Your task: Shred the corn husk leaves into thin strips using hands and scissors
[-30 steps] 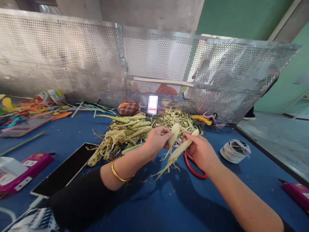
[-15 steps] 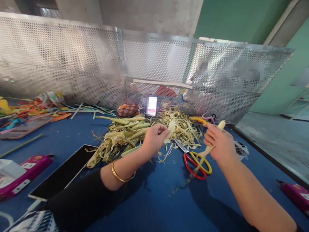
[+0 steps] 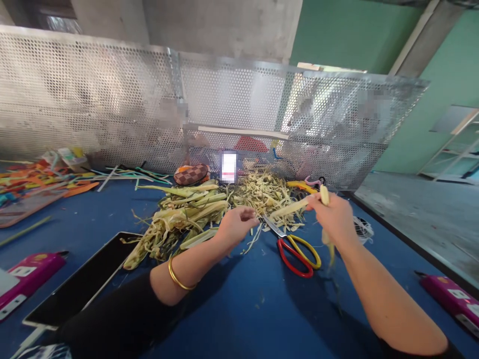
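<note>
My right hand (image 3: 334,217) is closed around pale corn husk pieces. One long husk strip (image 3: 290,208) sticks out to the left from its fingertips, a rolled pale end shows above the fingers, and a thin blurred tail hangs below. My left hand (image 3: 236,223), with a gold bangle at the wrist, hovers left of the strip's end. Its fingers are loosely curled, a small gap shows to the thumb, and I see nothing held. Between the hands lie scissors (image 3: 295,252) with one red and one yellow handle. Whole husks (image 3: 179,214) are piled behind my left forearm.
A heap of shredded husk (image 3: 262,192) lies behind the scissors. On the left are a dark tablet (image 3: 80,276), a purple power strip (image 3: 32,279) and colourful strips (image 3: 33,177). A lit phone (image 3: 228,167) and checkered pouch (image 3: 191,174) stand before the perforated metal screen (image 3: 232,89).
The pale husk strip has left my left hand's fingers and now extends from my right hand. My left hand has come down slightly. The view has shifted a little.
</note>
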`<state>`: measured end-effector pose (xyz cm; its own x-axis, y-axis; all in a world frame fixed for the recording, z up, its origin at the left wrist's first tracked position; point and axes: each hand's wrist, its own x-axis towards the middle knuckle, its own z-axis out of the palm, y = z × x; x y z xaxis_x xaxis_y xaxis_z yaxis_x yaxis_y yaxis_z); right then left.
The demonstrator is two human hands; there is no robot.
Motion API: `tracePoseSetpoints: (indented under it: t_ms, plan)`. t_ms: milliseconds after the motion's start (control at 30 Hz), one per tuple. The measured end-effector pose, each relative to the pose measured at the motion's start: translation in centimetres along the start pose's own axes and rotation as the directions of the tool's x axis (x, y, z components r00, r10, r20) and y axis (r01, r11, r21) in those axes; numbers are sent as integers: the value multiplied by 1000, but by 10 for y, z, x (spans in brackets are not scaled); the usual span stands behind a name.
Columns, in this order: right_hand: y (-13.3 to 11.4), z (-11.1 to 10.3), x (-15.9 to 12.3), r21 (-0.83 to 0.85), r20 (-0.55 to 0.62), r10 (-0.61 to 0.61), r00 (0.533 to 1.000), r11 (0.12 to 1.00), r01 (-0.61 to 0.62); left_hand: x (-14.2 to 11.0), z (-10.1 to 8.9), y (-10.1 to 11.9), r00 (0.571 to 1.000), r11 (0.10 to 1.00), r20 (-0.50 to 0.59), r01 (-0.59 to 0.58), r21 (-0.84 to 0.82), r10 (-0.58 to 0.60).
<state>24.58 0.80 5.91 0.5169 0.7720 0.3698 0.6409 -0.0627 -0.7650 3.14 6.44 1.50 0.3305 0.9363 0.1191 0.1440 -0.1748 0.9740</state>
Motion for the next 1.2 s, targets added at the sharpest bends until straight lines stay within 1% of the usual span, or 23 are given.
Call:
tracePoseSetpoints:
  t_ms: [33, 100, 167, 200, 267, 333, 433, 467, 500, 533, 567, 600, 633, 667, 700, 733, 767, 800, 833, 900, 967, 1133, 1200]
  plan:
    - [0, -7, 3, -250, -100, -48, 994, 968, 21, 2, -1, -1, 999, 1000, -48, 4, -7, -4]
    - [-1, -15, 5, -610, -194, -129, 973, 793, -16, 3, -1, -1, 998, 1000, -62, 10, -17, -11]
    - [1, -15, 5, -792, -144, -157, 977, 611, -19, 1, 1, -1, 1000, 999, -10, 23, -30, -23]
    - [3, -12, 5, -838, -79, -139, 987, 546, 9, 0, 2, 0, 999, 999, 25, 32, -30, -32]
    - [10, -2, 6, -870, 84, -49, 995, 484, 97, -4, 5, 2, 995, 998, 84, 54, -15, -52]
    - [18, 7, 7, -854, 199, 37, 979, 497, 154, -6, 6, 3, 990, 998, 126, 70, 2, -70]
    - [21, 13, 8, -833, 254, 73, 964, 522, 180, -7, 4, 6, 988, 997, 138, 72, 8, -73]
    - [17, 12, 6, -808, 245, 50, 968, 563, 175, -6, 4, 7, 989, 998, 134, 64, 7, -64]
    - [12, 10, 4, -753, 237, 26, 971, 637, 166, -6, 3, 8, 991, 999, 127, 52, 6, -52]
    - [5, 7, 0, -631, 200, -17, 980, 762, 142, -6, 3, 10, 992, 999, 119, 39, 5, -40]
    - [-3, 5, -5, -383, 200, -36, 979, 917, 111, -7, 3, 11, 993, 1000, 113, 29, 0, -29]
    - [-11, 2, -10, -67, 267, -24, 963, 997, 43, -8, 4, 13, 993, 1000, 113, 27, -10, -26]
    - [-18, 1, -15, 34, 325, -28, 945, 999, 17, -9, 5, 15, 992, 999, 122, 36, -30, -32]
    - [-24, 1, -20, 152, 396, -27, 918, 988, -36, -12, 6, 18, 988, 997, 145, 53, -59, -44]
    - [-29, 2, -25, 351, 502, -29, 864, 920, -173, -15, 7, 20, 981, 992, 185, 80, -96, -61]
    - [-32, 5, -30, 491, 566, -35, 824, 817, -303, -18, 9, 22, 969, 984, 235, 116, -137, -81]
    - [-33, 9, -33, 590, 595, -41, 803, 700, -402, -21, 10, 24, 952, 971, 289, 159, -177, -103]
    - [-33, 13, -36, 656, 599, -38, 800, 596, -463, -24, 11, 26, 933, 955, 338, 207, -213, -127]
    - [-32, 18, -38, 694, 580, -23, 814, 537, -480, -27, 13, 27, 913, 937, 381, 252, -243, -147]
    - [-27, 28, -39, 726, 537, 11, 843, 502, -469, -32, 14, 29, 882, 913, 440, 309, -267, -170]
    - [-22, 34, -39, 719, 529, 31, 848, 513, -468, -34, 14, 29, 875, 916, 453, 311, -253, -172]
    - [-18, 33, -35, 694, 604, -32, 796, 512, -506, -31, 13, 29, 915, 916, 358, 294, -273, -187]
    - [-18, 30, -34, 704, 608, -66, 791, 505, -499, -29, 12, 28, 920, 901, 336, 308, -306, -201]
